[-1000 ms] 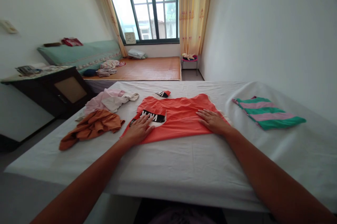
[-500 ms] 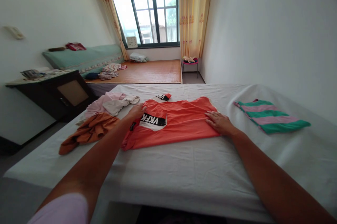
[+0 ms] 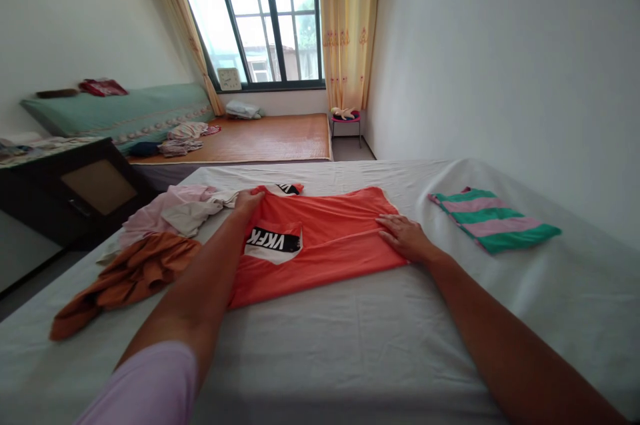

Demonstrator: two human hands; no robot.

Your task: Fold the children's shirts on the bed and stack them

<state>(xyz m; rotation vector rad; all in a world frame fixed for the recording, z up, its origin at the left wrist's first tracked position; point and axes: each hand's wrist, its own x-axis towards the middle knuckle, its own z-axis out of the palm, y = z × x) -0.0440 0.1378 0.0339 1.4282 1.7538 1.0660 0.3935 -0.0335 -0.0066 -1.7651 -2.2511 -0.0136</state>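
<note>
A red-orange T-shirt point(image 3: 330, 225) with a black-and-white lettered patch lies spread on the white sheet. My left hand point(image 3: 250, 201) is closed on its upper left edge, by the sleeve with the same lettering; the fingertips are partly hidden. On the shirt's right end, my right hand point(image 3: 406, 237) rests flat with its fingers stretched out. Faint creases run across the cloth between both hands. To the right lies a folded green-and-pink striped garment point(image 3: 493, 218), apart from my right hand.
Left of my forearm are a crumpled brown garment point(image 3: 135, 272) and a heap of pink and pale clothes point(image 3: 170, 208). The white-sheeted bed point(image 3: 320, 352) fills the foreground. Beyond stand a dark cabinet point(image 3: 75, 178), a second bed with a brown mat point(image 3: 270, 135) and a small stool point(image 3: 346, 120).
My left hand has moved from beside the patch to the shirt's upper left edge and closed on it. The shirt's left part is pulled flatter. The view has turned slightly right.
</note>
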